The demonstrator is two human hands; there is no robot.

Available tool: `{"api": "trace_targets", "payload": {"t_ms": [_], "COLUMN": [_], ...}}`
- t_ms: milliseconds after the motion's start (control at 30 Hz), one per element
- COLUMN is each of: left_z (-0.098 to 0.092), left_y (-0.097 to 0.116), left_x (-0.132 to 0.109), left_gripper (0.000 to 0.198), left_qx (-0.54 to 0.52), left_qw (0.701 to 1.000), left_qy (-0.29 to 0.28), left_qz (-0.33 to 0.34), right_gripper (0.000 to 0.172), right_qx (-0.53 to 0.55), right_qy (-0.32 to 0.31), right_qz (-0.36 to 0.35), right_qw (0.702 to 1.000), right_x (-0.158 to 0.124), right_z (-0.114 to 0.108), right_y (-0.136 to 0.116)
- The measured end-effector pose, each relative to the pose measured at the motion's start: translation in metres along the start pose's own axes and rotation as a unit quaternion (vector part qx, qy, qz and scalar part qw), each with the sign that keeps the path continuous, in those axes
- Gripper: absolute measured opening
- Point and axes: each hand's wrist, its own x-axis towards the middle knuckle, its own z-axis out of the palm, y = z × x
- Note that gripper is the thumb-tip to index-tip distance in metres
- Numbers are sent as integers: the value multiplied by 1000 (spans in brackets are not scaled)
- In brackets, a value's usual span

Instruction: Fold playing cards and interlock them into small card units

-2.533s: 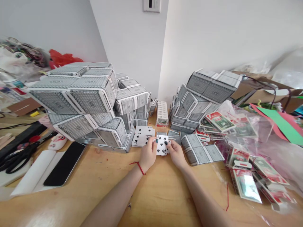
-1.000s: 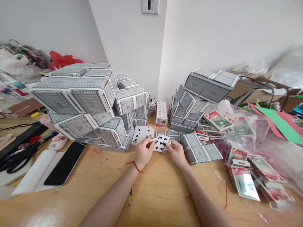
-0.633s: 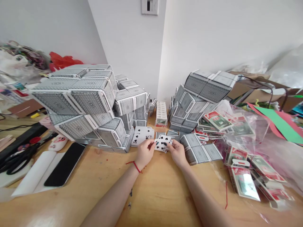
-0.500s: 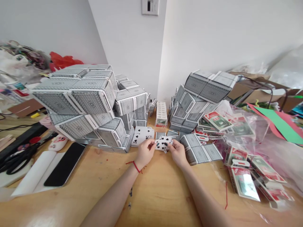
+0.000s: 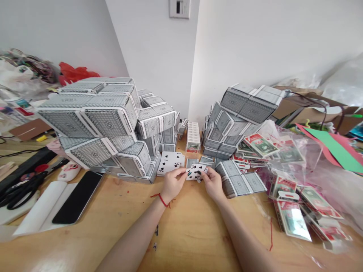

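Between my two hands is a playing card (image 5: 196,170) with black spades, face up, a little above the table. My left hand (image 5: 174,184) pinches its left edge between thumb and finger. My right hand (image 5: 212,183) pinches the right edge, thumb on the face. Part of another card peeks out below it. Left of my left hand lies a stack of face-up cards (image 5: 168,163), spades showing. Grey-backed cards (image 5: 192,162) lie just behind the held card. A low block of joined grey card-backed pieces (image 5: 237,182) sits to the right of my right hand.
Tall piles of card-built blocks stand at left (image 5: 106,121) and right (image 5: 244,105). A row of card boxes (image 5: 193,138) lies between them. Red card boxes (image 5: 292,219) and plastic wrap clutter the right. A phone (image 5: 78,198) and scissors (image 5: 22,189) lie at left.
The held card has tilted slightly and my hands have shifted only a little. Everything else on the table stays where it was.
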Motion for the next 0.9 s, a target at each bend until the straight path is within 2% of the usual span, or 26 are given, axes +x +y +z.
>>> {"api": "trace_targets", "payload": {"t_ms": [133,300,467,633,900], "left_z": [-7,-10,-3,2,3], "left_y": [5,8,7,4,1], "left_x": [3,7,6,4,1], "left_gripper": [23,21,25,26,20], "left_qx": [-94,-133,-128,-130,-112], "left_qw": [993,981,979,980,988], "left_qy": [-58,-116,-147,-150,-101], "left_qz": [-41,-81,-54,-28,-23], "right_gripper": [24,22,25,26,24], "right_qx": [33,68,41,17,-5], "right_qy": [0,-4,2,3,-20], "right_qz": [7,18,15,13,0], "right_qw": [999,998,999,1000,1000], "right_x": [0,0,1,1,-3], "right_z": [-1,-2,-4,-3,-1], "right_y": [0,1,2,3,-2]}}
